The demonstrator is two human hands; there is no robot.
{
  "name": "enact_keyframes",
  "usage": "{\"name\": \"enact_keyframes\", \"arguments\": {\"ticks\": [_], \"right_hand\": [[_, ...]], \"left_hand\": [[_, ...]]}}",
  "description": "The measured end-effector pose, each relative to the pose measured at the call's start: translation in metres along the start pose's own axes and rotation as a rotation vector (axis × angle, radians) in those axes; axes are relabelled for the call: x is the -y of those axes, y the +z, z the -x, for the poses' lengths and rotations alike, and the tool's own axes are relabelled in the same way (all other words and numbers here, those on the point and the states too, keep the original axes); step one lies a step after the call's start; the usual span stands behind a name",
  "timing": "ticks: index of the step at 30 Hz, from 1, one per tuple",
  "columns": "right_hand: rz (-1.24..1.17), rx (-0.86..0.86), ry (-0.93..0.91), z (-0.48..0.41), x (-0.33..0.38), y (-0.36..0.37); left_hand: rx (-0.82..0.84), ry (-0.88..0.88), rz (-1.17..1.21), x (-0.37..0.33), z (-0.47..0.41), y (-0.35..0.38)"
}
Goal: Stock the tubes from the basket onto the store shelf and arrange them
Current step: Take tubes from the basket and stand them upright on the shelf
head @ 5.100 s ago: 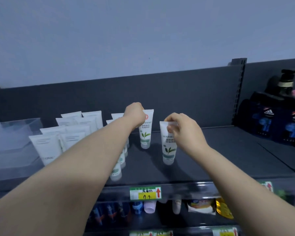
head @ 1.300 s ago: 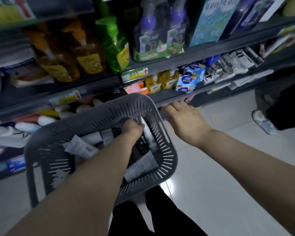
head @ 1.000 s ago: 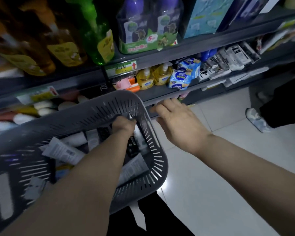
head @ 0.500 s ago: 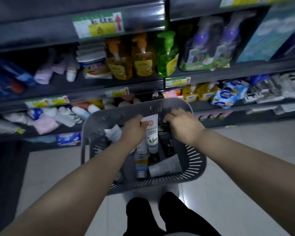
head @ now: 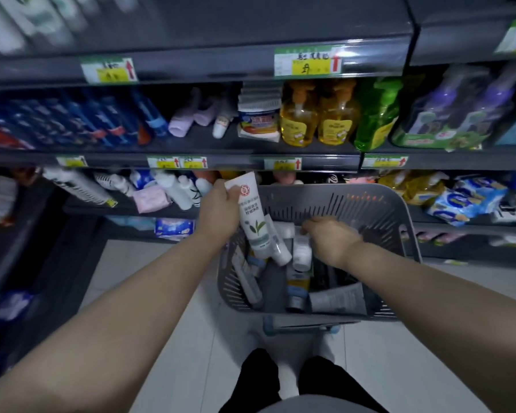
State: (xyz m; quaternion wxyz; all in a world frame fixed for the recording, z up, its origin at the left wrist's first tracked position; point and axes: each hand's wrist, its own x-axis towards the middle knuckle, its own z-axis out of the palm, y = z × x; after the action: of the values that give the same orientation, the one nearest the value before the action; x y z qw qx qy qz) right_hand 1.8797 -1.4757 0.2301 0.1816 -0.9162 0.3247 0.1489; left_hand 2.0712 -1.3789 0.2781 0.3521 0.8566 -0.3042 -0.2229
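A grey slotted basket (head: 370, 204) stands on the floor in front of the shelves, with several tubes (head: 298, 281) lying loose in it. My left hand (head: 219, 211) is shut on a white tube with a green leaf print (head: 252, 216), held cap-down above the basket's left rim. Inside the basket, my right hand (head: 329, 239) reaches down among the tubes with its fingers curled; whether it grips one is hidden.
Dark store shelves (head: 191, 160) with yellow price tags run across the view, packed with yellow soap bottles (head: 319, 120), a green bottle (head: 376, 114), blue tubes (head: 72, 120) and packets. Light floor tiles (head: 149, 269) lie below. My dark trouser legs (head: 295, 383) show at the bottom.
My left hand has lifted the leaf-print tube up and left, above the basket's rim. My right hand has gone deeper among the tubes. The view has tilted up.
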Motion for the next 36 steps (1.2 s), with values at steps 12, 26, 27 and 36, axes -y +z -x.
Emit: {"name": "enact_keyframes", "arguments": {"ticks": [12, 26, 27, 36], "right_hand": [[-0.115, 0.243, -0.059, -0.048, 0.111, 0.046], [-0.600, 0.011, 0.341, -0.059, 0.113, 0.070], [-0.640, -0.005, 0.339, -0.053, 0.109, 0.063], [-0.598, -0.389, 0.183, -0.009, 0.097, -0.037]], "left_hand": [[-0.182, -0.036, -0.127, 0.052, -0.020, -0.087], [0.075, 0.049, -0.156, 0.085, -0.053, -0.086], [0.076, 0.049, -0.140, 0.082, -0.054, -0.086], [-0.008, 0.130, 0.031, 0.020, -0.035, -0.105]]}}
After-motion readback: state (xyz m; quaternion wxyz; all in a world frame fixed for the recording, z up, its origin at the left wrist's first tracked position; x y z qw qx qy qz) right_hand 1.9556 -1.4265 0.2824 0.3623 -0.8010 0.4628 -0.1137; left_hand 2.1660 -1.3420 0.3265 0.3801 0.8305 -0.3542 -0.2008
